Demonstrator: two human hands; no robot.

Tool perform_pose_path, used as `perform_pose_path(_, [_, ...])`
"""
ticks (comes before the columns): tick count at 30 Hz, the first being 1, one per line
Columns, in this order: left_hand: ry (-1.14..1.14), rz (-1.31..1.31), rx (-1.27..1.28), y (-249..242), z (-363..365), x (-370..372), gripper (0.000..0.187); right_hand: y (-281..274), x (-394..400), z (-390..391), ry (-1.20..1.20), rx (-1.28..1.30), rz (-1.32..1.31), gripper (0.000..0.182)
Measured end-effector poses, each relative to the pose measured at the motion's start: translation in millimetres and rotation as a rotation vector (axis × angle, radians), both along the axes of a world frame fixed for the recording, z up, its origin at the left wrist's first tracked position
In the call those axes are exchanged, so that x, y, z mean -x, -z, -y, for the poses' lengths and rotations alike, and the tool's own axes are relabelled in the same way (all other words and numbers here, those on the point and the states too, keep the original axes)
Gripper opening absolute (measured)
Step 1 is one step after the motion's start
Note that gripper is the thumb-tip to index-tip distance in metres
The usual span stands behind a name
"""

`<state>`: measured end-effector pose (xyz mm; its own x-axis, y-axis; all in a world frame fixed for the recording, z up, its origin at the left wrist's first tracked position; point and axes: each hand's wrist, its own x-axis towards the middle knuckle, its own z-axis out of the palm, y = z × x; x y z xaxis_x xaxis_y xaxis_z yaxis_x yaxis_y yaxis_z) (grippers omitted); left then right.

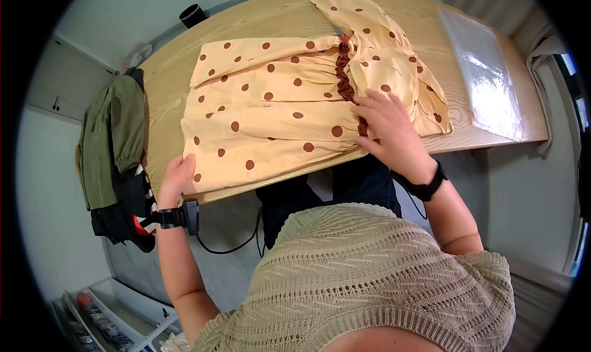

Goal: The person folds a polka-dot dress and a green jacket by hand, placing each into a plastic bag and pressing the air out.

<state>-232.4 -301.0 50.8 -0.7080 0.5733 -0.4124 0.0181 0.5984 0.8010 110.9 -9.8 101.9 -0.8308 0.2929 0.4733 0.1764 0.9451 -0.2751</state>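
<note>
1. One yellow polka-dot dress (pixel 271 105), spread flat across the wooden worktop (pixel 258 19), skirt toward the left edge, bodice toward the right
2. Left hand (pixel 177 176): fingers curled over the skirt hem at the near worktop edge, pinching the cloth
3. Right hand (pixel 388 127): open, palm flat on the brown ruffled waistband (pixel 343 72)
4. Clear plastic bag (pixel 483 75), far right; green and dark garments (pixel 114 142) hang off the left end
5. Handling judgement: keep the waist pinned, draw the hem taut, smooth creases outward
</note>
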Motion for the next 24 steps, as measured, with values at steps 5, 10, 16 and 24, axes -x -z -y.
perform_pose_path(5, [-0.031,-0.029,-0.071,2.1,4.3,-5.8,0.030,24.3,30.7,-14.1,0.063,-0.039,0.068,0.026])
perform_pose_path(10, [-0.087,-0.135,-0.099,16.0,3.2,-11.0,0.026,29.3,42.0,-13.5,0.171,-0.045,0.027,0.020])
perform_pose_path(16, [-0.147,-0.193,-0.256,2.7,-4.1,-6.4,0.019,13.1,39.5,3.3,0.168,0.005,0.124,0.033])
perform_pose_path(24, [-0.164,-0.052,-0.157,14.9,-15.4,15.3,0.023,52.2,42.9,5.8,0.270,-0.147,0.184,0.030])
